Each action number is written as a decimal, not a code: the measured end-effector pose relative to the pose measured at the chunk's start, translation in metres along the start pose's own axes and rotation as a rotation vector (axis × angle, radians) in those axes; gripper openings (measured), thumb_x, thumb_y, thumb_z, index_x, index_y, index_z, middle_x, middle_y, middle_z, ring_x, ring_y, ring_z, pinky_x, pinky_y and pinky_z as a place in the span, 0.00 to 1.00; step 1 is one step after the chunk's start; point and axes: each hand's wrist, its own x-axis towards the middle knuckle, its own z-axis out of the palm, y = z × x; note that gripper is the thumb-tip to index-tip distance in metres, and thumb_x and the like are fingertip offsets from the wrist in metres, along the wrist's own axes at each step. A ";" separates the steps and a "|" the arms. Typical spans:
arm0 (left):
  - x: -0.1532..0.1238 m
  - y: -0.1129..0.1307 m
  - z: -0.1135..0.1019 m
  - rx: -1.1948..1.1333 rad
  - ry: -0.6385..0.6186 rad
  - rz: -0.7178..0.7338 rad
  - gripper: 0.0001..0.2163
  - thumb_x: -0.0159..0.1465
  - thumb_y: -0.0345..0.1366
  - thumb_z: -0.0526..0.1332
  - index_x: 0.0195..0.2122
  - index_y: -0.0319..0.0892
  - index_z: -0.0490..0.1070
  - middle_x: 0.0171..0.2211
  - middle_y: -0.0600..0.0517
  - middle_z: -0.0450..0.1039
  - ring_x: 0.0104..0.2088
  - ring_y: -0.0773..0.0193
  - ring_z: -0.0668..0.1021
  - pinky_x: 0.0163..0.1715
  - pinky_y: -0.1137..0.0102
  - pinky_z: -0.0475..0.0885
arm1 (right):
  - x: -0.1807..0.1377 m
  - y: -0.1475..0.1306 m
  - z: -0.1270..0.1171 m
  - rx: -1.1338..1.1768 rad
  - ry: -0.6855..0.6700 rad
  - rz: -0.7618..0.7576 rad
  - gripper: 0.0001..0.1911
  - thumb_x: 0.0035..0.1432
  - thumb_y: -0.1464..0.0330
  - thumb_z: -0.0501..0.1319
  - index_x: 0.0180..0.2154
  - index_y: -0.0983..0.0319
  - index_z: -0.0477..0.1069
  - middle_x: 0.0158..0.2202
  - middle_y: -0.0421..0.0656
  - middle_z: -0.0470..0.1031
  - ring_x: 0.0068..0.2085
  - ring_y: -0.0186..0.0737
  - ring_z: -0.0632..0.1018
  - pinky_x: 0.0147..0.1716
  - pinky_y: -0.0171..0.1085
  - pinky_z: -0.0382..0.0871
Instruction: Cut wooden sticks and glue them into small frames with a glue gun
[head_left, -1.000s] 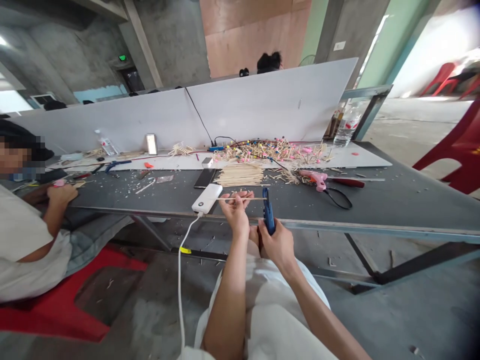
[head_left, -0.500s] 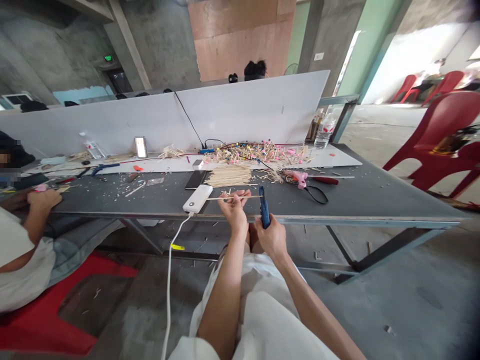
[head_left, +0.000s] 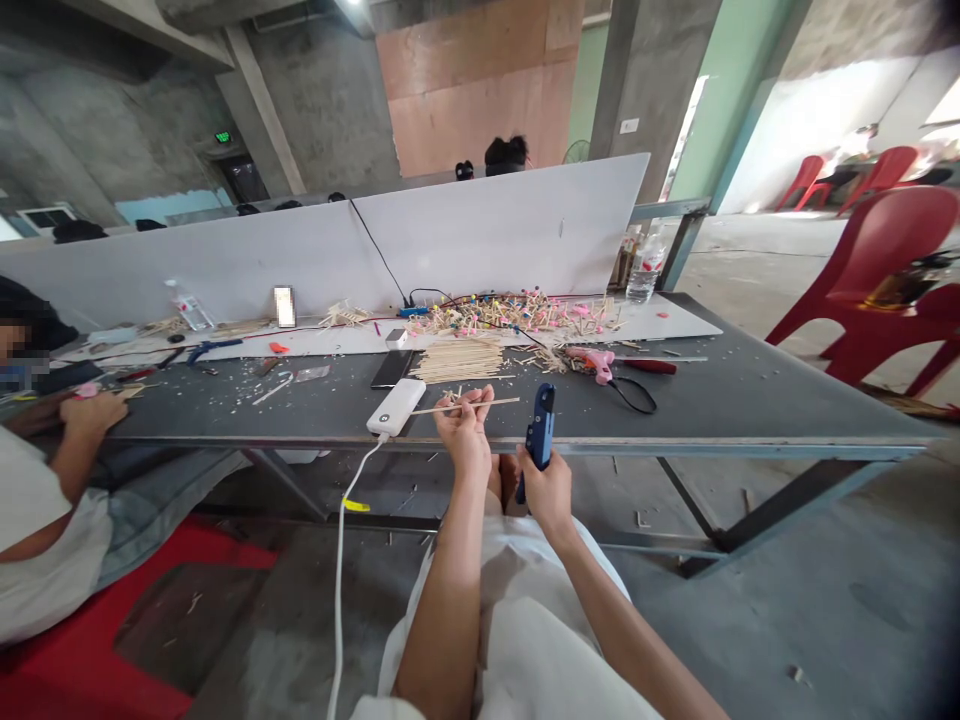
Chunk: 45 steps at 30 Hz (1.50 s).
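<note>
My left hand (head_left: 463, 430) pinches a thin wooden stick (head_left: 469, 404) between fingers and thumb, its far end pointing right. My right hand (head_left: 544, 487) grips a blue plastic handheld tool (head_left: 540, 428) upright, a short gap from the stick's tip. The tool's exact kind is hidden by its angle and my fingers. Both hands are just over the front edge of the dark grey table (head_left: 675, 400). To their left lies a white power bank (head_left: 395, 406) with a white cable (head_left: 339, 600) hanging to the floor. A stack of wooden sticks (head_left: 457, 360) lies beyond them.
A heap of stick models with coloured tips (head_left: 510, 315) lies on a white board (head_left: 667, 318). A pink glue gun (head_left: 592, 364), a phone (head_left: 391, 368) and scattered stick bits share the table. A co-worker's hand (head_left: 91, 415) works at left. Red chairs (head_left: 877, 280) stand right.
The blue tool has moved right and up, away from the stick's tip, which it nearly met before. The camera view has shifted slightly.
</note>
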 end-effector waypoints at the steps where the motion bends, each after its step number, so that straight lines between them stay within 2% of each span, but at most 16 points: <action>1: 0.000 0.000 -0.001 -0.016 -0.010 -0.006 0.19 0.62 0.35 0.67 0.43 0.48 0.54 0.33 0.56 0.76 0.39 0.57 0.84 0.55 0.43 0.71 | 0.000 0.001 0.000 0.016 0.003 0.004 0.22 0.60 0.54 0.54 0.36 0.65 0.76 0.27 0.48 0.80 0.29 0.47 0.80 0.29 0.37 0.69; 4: 0.000 0.002 -0.002 -0.055 -0.047 -0.017 0.20 0.61 0.32 0.67 0.44 0.47 0.55 0.34 0.55 0.77 0.41 0.56 0.84 0.56 0.42 0.69 | -0.001 0.000 -0.002 0.033 0.021 0.005 0.23 0.61 0.56 0.53 0.43 0.67 0.75 0.32 0.49 0.81 0.33 0.47 0.81 0.33 0.37 0.70; 6: -0.001 0.003 -0.001 -0.053 -0.063 -0.017 0.19 0.60 0.32 0.67 0.45 0.48 0.56 0.34 0.55 0.77 0.41 0.56 0.84 0.57 0.42 0.69 | -0.002 -0.002 -0.005 0.019 0.019 -0.012 0.22 0.59 0.56 0.55 0.44 0.66 0.75 0.34 0.49 0.82 0.35 0.48 0.81 0.34 0.37 0.70; 12: -0.003 0.006 0.001 -0.023 -0.085 -0.017 0.19 0.60 0.33 0.68 0.46 0.48 0.57 0.35 0.54 0.76 0.42 0.56 0.84 0.57 0.42 0.69 | -0.008 -0.011 -0.007 -0.083 -0.035 -0.080 0.16 0.57 0.58 0.57 0.39 0.62 0.75 0.30 0.46 0.80 0.32 0.47 0.79 0.31 0.36 0.65; 20: -0.005 0.011 0.003 0.006 -0.140 0.056 0.19 0.61 0.38 0.69 0.45 0.47 0.57 0.33 0.55 0.76 0.41 0.57 0.83 0.55 0.43 0.71 | -0.009 -0.011 -0.008 -0.205 -0.061 -0.104 0.12 0.58 0.61 0.56 0.39 0.60 0.73 0.31 0.46 0.79 0.34 0.46 0.79 0.32 0.36 0.63; 34: -0.010 0.012 0.007 0.100 -0.171 0.159 0.15 0.66 0.37 0.64 0.46 0.46 0.56 0.34 0.54 0.76 0.40 0.59 0.83 0.51 0.46 0.75 | -0.007 -0.008 -0.008 -0.299 -0.067 -0.080 0.14 0.61 0.61 0.56 0.43 0.61 0.73 0.34 0.48 0.81 0.37 0.48 0.80 0.33 0.36 0.61; 40: -0.010 0.006 0.004 0.133 -0.179 0.181 0.14 0.66 0.36 0.63 0.46 0.46 0.57 0.34 0.53 0.77 0.40 0.58 0.83 0.50 0.47 0.76 | -0.005 -0.004 -0.008 -0.297 -0.091 -0.078 0.12 0.61 0.60 0.56 0.38 0.60 0.74 0.31 0.46 0.80 0.34 0.46 0.80 0.31 0.35 0.60; 45: -0.009 0.007 0.002 0.140 -0.196 0.167 0.14 0.66 0.37 0.63 0.46 0.46 0.58 0.33 0.53 0.76 0.39 0.58 0.83 0.49 0.47 0.77 | -0.005 -0.003 -0.006 -0.307 -0.098 -0.074 0.11 0.61 0.62 0.57 0.38 0.60 0.74 0.32 0.47 0.81 0.33 0.46 0.80 0.30 0.35 0.59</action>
